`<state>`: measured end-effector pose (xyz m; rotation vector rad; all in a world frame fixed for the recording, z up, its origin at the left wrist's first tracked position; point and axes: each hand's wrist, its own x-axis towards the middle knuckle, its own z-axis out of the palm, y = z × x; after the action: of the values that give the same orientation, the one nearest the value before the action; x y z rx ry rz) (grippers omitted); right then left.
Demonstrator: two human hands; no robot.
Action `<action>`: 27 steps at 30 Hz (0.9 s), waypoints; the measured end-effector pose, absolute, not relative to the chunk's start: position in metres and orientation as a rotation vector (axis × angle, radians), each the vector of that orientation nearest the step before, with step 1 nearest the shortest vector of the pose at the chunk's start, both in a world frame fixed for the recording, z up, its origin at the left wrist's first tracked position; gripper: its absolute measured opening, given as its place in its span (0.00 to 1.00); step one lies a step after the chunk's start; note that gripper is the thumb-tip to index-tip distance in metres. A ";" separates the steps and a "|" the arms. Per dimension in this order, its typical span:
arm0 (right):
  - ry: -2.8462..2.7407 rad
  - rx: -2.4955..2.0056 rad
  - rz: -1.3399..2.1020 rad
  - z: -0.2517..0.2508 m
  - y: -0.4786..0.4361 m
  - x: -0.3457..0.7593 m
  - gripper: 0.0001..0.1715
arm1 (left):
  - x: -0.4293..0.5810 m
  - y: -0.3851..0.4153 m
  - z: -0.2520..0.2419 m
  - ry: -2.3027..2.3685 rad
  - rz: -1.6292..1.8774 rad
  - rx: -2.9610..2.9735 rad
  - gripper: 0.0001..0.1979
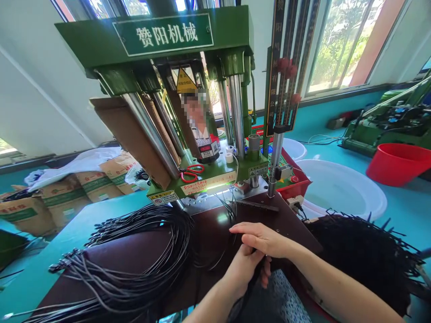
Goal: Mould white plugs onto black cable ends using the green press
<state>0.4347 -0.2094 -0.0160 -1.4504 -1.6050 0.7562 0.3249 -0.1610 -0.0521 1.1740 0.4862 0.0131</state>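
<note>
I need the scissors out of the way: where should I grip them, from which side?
Grip the scissors by the red handles, probably from the near right. They face right, close to the near edge of the green base; the other end points left, beside the steel post, where access looks tighter.

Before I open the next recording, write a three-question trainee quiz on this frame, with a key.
1. Which hand is nearer the green machine: the left hand or the right hand?
2. True or false: the red-handled scissors lie on the floor.
3. The bucket at the far right is: A) white, B) red, C) green.

Key: 1. the right hand; 2. false, they lie on the machine's green base; 3. B.
</note>
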 end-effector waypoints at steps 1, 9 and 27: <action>-1.617 -1.487 0.749 -0.017 -0.208 0.435 0.24 | 0.325 -0.161 -0.054 0.477 0.004 1.181 0.20; -1.776 -1.468 0.694 0.000 -0.209 0.437 0.28 | 0.331 -0.168 -0.052 0.536 0.004 1.273 0.13; -1.561 -2.587 0.078 -0.062 -0.221 0.498 0.13 | 0.323 -0.148 -0.051 0.633 0.132 1.123 0.20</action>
<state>0.4975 -0.2208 -0.0617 -2.5872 -1.5608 0.0777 0.3227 -0.1477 -0.0509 1.1230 0.6327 0.1316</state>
